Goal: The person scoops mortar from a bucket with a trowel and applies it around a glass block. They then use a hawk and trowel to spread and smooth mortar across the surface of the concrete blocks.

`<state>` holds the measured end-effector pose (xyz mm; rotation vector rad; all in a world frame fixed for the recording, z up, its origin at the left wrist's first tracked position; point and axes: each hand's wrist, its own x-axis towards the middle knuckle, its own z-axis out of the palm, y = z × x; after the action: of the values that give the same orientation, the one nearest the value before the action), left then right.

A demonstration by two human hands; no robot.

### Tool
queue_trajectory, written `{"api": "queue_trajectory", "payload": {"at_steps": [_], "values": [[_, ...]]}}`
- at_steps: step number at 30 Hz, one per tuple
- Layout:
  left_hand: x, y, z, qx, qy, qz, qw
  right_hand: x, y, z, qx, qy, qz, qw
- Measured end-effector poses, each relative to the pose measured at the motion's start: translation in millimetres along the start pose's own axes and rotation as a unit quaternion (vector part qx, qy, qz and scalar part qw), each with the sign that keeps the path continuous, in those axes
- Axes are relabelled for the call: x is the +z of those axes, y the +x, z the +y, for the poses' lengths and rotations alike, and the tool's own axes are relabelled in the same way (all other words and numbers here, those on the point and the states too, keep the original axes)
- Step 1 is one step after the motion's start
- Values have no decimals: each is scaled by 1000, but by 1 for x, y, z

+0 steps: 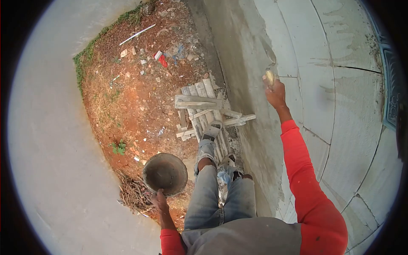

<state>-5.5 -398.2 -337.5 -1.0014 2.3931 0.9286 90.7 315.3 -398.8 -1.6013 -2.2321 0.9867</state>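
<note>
My right hand (276, 92) is wrapped round the pale yellow handle of a trowel (270, 76), its arm stretched out to the wall. The trowel's grey blade lies against the wall at the edge of the wet plaster (242, 46) and is hard to tell from it. Low on the left, my left hand (160, 201) grips the rim of a round, dark mortar bowl (165, 174). The bowl's inside shows grey residue, with little or no mortar visible. Bare pale blocks (314, 97) with dark joints make up the wall beside the plaster.
My feet are on a raised plank platform (206, 89) with wooden crosspieces (197, 102) at its end. Below lies reddish soil (136, 102) with rubble, a white stick (137, 35) and a pile of twigs (134, 193). A blue-grey patterned frame (390, 85) edges the wall at right.
</note>
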Motion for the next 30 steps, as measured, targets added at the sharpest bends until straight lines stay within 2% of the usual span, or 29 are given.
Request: {"api": "queue_trajectory", "payload": {"at_steps": [1,2,3,5,7,8,10,11,12,13,14,15,16,17,18,20,21,22,24,26,27,28,29,30], "values": [[8,-3,11,20,-24,-48,998,-1,-11,50,18,4,17,1000],[14,-6,19,40,-52,-92,994,-20,-21,81,108,44,-23,993],[16,-6,23,17,2,-81,997,-34,-38,103,198,85,-60,975],[48,-1,45,11,45,-93,995,-39,-85,129,127,52,40,990],[59,-8,45,30,38,-118,992,-71,-141,119,266,108,-37,957],[79,-3,44,52,15,-129,990,-75,-169,133,329,110,-62,936],[109,-39,88,77,-74,-196,975,-73,-236,157,439,134,-91,884],[130,-38,95,79,-93,-219,968,-70,-275,186,426,79,-130,892],[151,-35,103,82,-112,-240,961,-77,-311,180,421,-5,-144,896],[176,-43,124,91,-132,-246,956,-68,-360,216,363,-61,-125,921],[203,-58,149,99,-149,-252,951,-73,-394,241,357,-153,-264,883],[218,-87,190,81,-133,-239,958,-76,-431,241,372,-125,-262,882],[240,-97,213,94,-178,-267,942,-80,-467,239,386,-97,-259,880],[256,-116,246,98,-138,-254,952,-90,-497,230,423,-52,-241,872],[264,-131,272,102,-96,-237,961,-99,-526,240,398,-75,-330,853],[281,-139,293,155,-51,-263,951,-105,-578,264,422,-69,-349,834],[282,-142,298,186,-30,-275,943,-103,-604,269,472,-39,-282,834],[280,-140,291,237,8,-291,927,-103,-612,257,520,-7,-212,828],[271,-133,260,342,81,-322,879,-127,-614,220,560,60,-184,806],[251,-120,199,372,126,-361,846,-152,-613,193,578,119,-158,792],[229,-121,169,359,200,-357,839,-160,-615,190,577,142,-149,790],[197,-136,139,307,202,-375,851,-167,-619,186,577,164,-141,788],[175,-124,91,352,227,-365,831,-169,-622,191,558,164,-127,803],[142,-126,56,272,267,-417,825,-158,-636,221,540,161,-117,818]]}}
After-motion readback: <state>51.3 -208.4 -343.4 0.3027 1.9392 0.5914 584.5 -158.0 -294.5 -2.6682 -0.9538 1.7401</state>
